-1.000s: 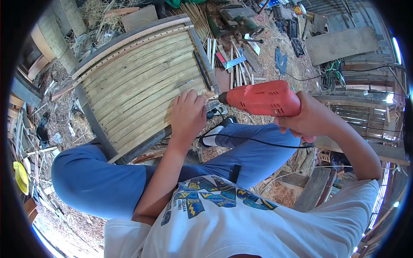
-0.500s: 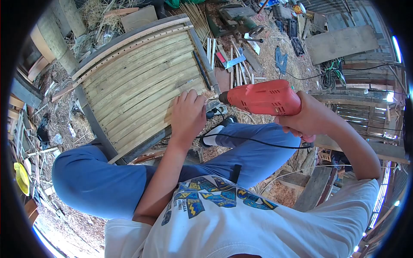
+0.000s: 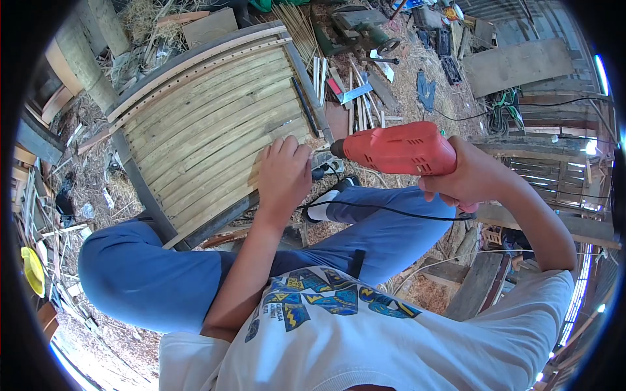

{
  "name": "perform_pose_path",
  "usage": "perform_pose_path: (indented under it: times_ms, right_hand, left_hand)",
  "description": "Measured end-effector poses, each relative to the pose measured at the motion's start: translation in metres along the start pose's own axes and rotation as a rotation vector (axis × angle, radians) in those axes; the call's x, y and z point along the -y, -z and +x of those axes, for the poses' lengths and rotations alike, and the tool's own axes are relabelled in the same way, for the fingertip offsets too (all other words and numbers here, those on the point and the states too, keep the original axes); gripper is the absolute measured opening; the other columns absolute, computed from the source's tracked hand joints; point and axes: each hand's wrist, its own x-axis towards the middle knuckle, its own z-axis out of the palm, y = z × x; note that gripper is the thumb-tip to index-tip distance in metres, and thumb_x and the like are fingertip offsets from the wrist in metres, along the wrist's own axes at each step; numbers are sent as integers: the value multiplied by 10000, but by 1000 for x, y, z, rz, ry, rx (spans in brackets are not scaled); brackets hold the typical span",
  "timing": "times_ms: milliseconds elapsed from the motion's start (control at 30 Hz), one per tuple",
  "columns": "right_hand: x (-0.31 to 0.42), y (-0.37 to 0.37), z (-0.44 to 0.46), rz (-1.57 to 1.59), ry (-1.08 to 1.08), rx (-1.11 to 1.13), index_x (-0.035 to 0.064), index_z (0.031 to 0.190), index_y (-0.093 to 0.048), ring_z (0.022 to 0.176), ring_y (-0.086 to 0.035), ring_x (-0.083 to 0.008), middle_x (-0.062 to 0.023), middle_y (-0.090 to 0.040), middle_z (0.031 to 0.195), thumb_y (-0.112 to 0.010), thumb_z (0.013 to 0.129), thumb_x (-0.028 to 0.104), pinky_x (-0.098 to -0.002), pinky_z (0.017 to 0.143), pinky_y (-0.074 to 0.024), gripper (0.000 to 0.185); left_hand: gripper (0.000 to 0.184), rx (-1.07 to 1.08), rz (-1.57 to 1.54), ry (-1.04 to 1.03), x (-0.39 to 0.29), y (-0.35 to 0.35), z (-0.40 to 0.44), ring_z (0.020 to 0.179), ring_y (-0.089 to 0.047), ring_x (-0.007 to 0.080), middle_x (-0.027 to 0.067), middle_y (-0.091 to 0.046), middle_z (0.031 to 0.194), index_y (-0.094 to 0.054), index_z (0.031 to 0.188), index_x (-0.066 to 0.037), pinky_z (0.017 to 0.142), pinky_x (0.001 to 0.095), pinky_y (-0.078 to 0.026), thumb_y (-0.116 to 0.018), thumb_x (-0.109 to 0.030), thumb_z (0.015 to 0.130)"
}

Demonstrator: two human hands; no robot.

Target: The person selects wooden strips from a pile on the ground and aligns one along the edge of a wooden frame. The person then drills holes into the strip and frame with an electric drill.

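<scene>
My right hand (image 3: 464,173) is wrapped round the handle of a red power drill (image 3: 398,148). Its black chuck points left, and the thin bit reaches toward the fingertips of my left hand (image 3: 285,171). That hand is closed near the right corner of a slatted wooden panel (image 3: 215,124), its fingers bent over the edge. Whatever those fingers hold is hidden behind them. The panel has a dark frame and rests tilted by my knees. A thin dark rod (image 3: 304,107) lies on the slats close to the right side of the frame.
A black cord (image 3: 391,214) runs from the drill across my leg. Wood strips and a blue-and-red piece (image 3: 357,92) lie on the shavings-covered floor. A dark glove (image 3: 426,91) is farther right. A green metal machine (image 3: 352,29) stands at the back, and a yellow object (image 3: 32,271) lies at left.
Almost nothing differs. The drill and my right hand have shifted very slightly; my left hand stays in place at the panel's corner.
</scene>
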Motion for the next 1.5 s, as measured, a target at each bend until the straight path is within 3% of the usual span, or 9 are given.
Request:
perform_pose_path:
  times_ms: [333, 467, 567, 967, 1067, 1233, 1300, 1367, 1500]
  right_hand:
    - [-5, -12, -4, 18, 4, -100, -8, 915, -753, 536, -657, -137, -45, -719, 716, -795, 923, 226, -352, 518, -539, 238]
    - [-4, -16, -7, -19, -88, -107, -15, 1138, -613, 591, -640, -98, -61, -749, 831, -868, 927, 269, -303, 448, -499, 436]
    - [-6, -20, -7, -14, -35, -163, -18, 1126, -629, 594, -642, -104, -61, -750, 831, -892, 899, 285, -308, 477, -513, 461]
    - [-12, -21, -3, -100, 93, -211, -2, 999, -761, 597, -671, -132, -70, -764, 791, -859, 888, 227, -327, 533, -528, 273]
    - [-5, -18, -6, -89, 28, -160, -11, 1032, -752, 644, -705, -161, -86, -771, 809, -873, 880, 242, -350, 600, -559, 319]
    - [-15, -23, -3, -215, 156, -286, -12, 1073, -744, 764, -758, -228, -105, -771, 813, -898, 859, 274, -396, 772, -590, 389]
    - [-13, -23, -5, -232, 144, -311, -8, 1089, -755, 844, -771, -303, -162, -778, 871, -886, 846, 275, -429, 817, -594, 395]
    - [-6, -20, -8, -196, 90, -300, -2, 1116, -779, 966, -786, -434, -275, -787, 983, -855, 829, 268, -484, 847, -601, 402]
    - [-7, -13, -1, -176, 77, -226, -27, 1111, -760, 981, -782, -442, -280, -783, 1006, -862, 826, 294, -488, 857, -603, 441]
  left_hand:
    - [112, 4, 5, 2, -2, 1, 0, 961, -604, 334, 102, -575, 943, -674, 952, -75, 832, 478, -461, -755, -73, 875]
    - [125, -11, 11, -3, -3, 0, 0, 956, -602, 337, 104, -573, 951, -669, 951, -79, 831, 482, -463, -759, -75, 864]
    - [136, -14, 18, -9, -1, -1, -1, 953, -602, 337, 104, -571, 949, -670, 955, -82, 827, 486, -465, -765, -85, 858]
    - [226, -1, 2, -4, 1, -3, -2, 956, -607, 339, 101, -578, 957, -686, 984, -84, 833, 486, -477, -779, -58, 779]
    - [235, -3, 1, 0, 0, -3, -2, 956, -608, 339, 98, -580, 954, -688, 985, -87, 838, 485, -480, -781, -54, 772]
    - [234, -5, 3, 3, 1, -2, -2, 954, -609, 336, 94, -580, 949, -689, 984, -92, 837, 482, -479, -781, -54, 771]
    - [234, -13, 8, 0, 0, -3, -2, 953, -610, 334, 95, -581, 949, -689, 983, -93, 835, 482, -478, -781, -56, 771]
    - [236, -10, 6, 2, 0, -3, -2, 953, -610, 333, 95, -582, 949, -690, 985, -92, 836, 482, -478, -781, -55, 771]
    - [236, -4, 0, 7, 0, -2, -2, 952, -609, 332, 97, -582, 946, -690, 986, -90, 837, 484, -481, -779, -53, 771]
